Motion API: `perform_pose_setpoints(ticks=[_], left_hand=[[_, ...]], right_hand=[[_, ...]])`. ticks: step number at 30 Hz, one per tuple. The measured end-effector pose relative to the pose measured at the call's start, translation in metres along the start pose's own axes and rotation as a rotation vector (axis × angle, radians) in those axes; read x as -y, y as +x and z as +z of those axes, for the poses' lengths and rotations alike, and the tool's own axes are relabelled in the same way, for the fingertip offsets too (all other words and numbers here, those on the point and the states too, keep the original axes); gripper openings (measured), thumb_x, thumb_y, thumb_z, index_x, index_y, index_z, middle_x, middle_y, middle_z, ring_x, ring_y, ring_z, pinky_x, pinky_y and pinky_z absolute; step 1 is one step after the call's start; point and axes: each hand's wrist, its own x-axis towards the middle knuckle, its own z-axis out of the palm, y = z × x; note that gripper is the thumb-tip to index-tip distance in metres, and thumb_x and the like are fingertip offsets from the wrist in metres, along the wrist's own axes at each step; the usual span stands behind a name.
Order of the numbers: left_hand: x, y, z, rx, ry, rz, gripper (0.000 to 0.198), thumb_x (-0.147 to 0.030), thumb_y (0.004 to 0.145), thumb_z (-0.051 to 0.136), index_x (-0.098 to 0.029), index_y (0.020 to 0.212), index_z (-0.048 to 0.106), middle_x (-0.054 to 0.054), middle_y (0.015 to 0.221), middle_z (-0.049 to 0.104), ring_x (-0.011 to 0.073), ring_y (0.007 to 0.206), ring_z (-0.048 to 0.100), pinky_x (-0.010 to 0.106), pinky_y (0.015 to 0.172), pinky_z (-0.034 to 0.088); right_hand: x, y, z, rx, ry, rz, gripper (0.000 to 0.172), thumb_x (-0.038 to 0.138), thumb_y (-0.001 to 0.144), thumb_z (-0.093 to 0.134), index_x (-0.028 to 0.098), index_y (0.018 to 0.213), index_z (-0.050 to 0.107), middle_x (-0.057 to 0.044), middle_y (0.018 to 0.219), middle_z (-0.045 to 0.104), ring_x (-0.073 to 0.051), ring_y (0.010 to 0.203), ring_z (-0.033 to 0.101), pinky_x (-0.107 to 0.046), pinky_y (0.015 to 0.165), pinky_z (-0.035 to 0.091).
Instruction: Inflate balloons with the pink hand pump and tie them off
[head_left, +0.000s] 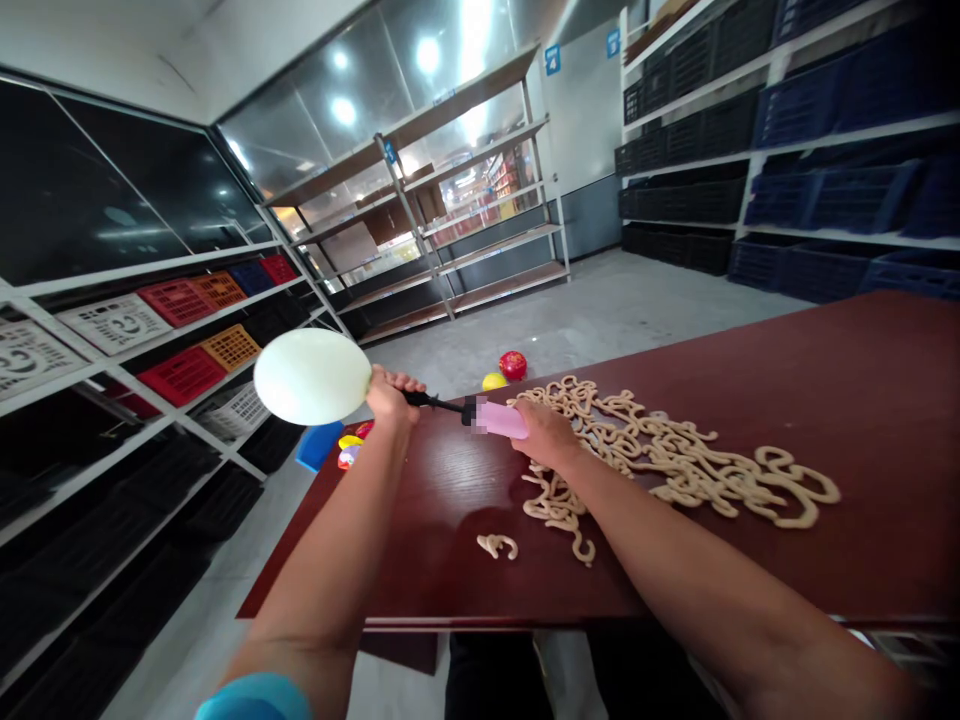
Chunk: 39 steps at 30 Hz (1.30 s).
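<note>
A pale, whitish inflated balloon is at my left hand, on the outer end of a hand pump. My left hand is closed around the balloon's neck and the black nozzle end of the pump. The balloon pump has a pink barrel and a black rod. My right hand grips the right end of the pink barrel. Both hands are above the dark red table. Many curled, tan, rope-like pieces lie heaped beyond and beside my right forearm. A small tan piece lies apart from them.
Past the table's far edge are a red balloon and a yellow balloon. Small colourful items and a blue object are at the left. Crate-filled shelves stand left, with more crates right and metal racks behind.
</note>
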Motion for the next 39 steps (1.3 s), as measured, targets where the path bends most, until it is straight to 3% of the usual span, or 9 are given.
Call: perform_pose_setpoints(ticks=[4,8,11,18,22,25,33,36,39], left_hand=[[0.038,-0.014,-0.003,0.007,-0.043,-0.049,0.041,-0.039,0.083,0.041,-0.020,0.058,0.016,-0.006,0.045,0.021,0.0076,0.035,0.028,0.024,0.041,0.030],[0.037,-0.013,-0.005,-0.004,-0.028,-0.056,0.040,-0.038,0.083,0.042,-0.020,0.058,0.016,-0.006,0.045,0.022,0.0082,0.036,0.029,0.025,0.042,0.032],[0.013,-0.004,-0.008,-0.034,-0.011,-0.037,0.038,-0.033,0.082,0.042,-0.020,0.058,0.015,-0.006,0.044,0.022,0.0083,0.035,0.027,0.024,0.041,0.031],[-0.075,0.028,-0.013,-0.005,0.037,0.056,0.034,-0.025,0.083,0.038,-0.020,0.059,0.015,-0.006,0.043,0.020,0.0077,0.033,0.025,0.023,0.038,0.028],[-0.092,0.036,-0.011,0.033,0.053,0.081,0.035,-0.028,0.084,0.038,-0.020,0.060,0.014,-0.007,0.043,0.018,0.0074,0.032,0.023,0.022,0.037,0.026],[-0.071,0.029,-0.009,0.041,0.035,0.067,0.036,-0.032,0.085,0.037,-0.020,0.060,0.014,-0.007,0.043,0.019,0.0076,0.032,0.024,0.022,0.037,0.026],[0.025,-0.009,-0.006,0.003,-0.016,-0.052,0.041,-0.039,0.083,0.042,-0.020,0.059,0.015,-0.007,0.044,0.019,0.0074,0.034,0.025,0.023,0.040,0.029],[0.036,-0.017,-0.008,-0.003,-0.039,-0.058,0.041,-0.040,0.083,0.042,-0.020,0.059,0.015,-0.007,0.045,0.021,0.0076,0.035,0.027,0.024,0.041,0.030],[0.024,-0.014,-0.012,-0.027,-0.029,-0.052,0.039,-0.035,0.083,0.042,-0.020,0.059,0.015,-0.007,0.044,0.021,0.0077,0.035,0.026,0.024,0.041,0.030]], right_hand=[[0.003,-0.002,-0.002,-0.003,-0.028,-0.026,0.047,0.024,0.064,0.063,0.022,0.108,0.048,-0.005,0.098,0.060,-0.020,0.089,0.055,-0.028,0.073,0.037],[0.007,-0.003,-0.003,-0.007,-0.027,-0.037,0.042,0.023,0.067,0.060,0.021,0.108,0.048,-0.006,0.097,0.060,-0.020,0.090,0.055,-0.028,0.074,0.038],[0.009,-0.004,-0.002,-0.023,-0.005,-0.057,0.045,0.023,0.068,0.060,0.021,0.111,0.047,-0.007,0.099,0.060,-0.021,0.092,0.055,-0.029,0.076,0.039],[0.012,-0.003,-0.002,-0.014,-0.005,-0.029,0.042,0.024,0.066,0.061,0.022,0.106,0.049,-0.006,0.092,0.060,-0.020,0.083,0.057,-0.029,0.070,0.039],[0.018,-0.004,-0.004,0.045,-0.017,-0.016,0.034,0.027,0.067,0.061,0.021,0.099,0.050,-0.005,0.089,0.060,-0.019,0.080,0.056,-0.028,0.068,0.037],[0.016,-0.004,-0.002,0.056,-0.031,0.003,0.040,0.026,0.066,0.061,0.021,0.104,0.048,-0.006,0.093,0.060,-0.019,0.083,0.056,-0.028,0.069,0.037],[0.012,-0.005,-0.002,0.070,-0.060,-0.005,0.047,0.028,0.068,0.061,0.021,0.112,0.045,-0.007,0.102,0.060,-0.021,0.089,0.056,-0.029,0.073,0.037],[0.015,-0.006,-0.004,0.070,-0.078,-0.018,0.045,0.028,0.068,0.060,0.020,0.109,0.046,-0.007,0.100,0.060,-0.021,0.089,0.056,-0.029,0.072,0.037],[0.019,-0.006,-0.005,0.060,-0.085,-0.031,0.041,0.028,0.069,0.059,0.020,0.107,0.047,-0.007,0.098,0.060,-0.021,0.089,0.055,-0.028,0.072,0.037]])
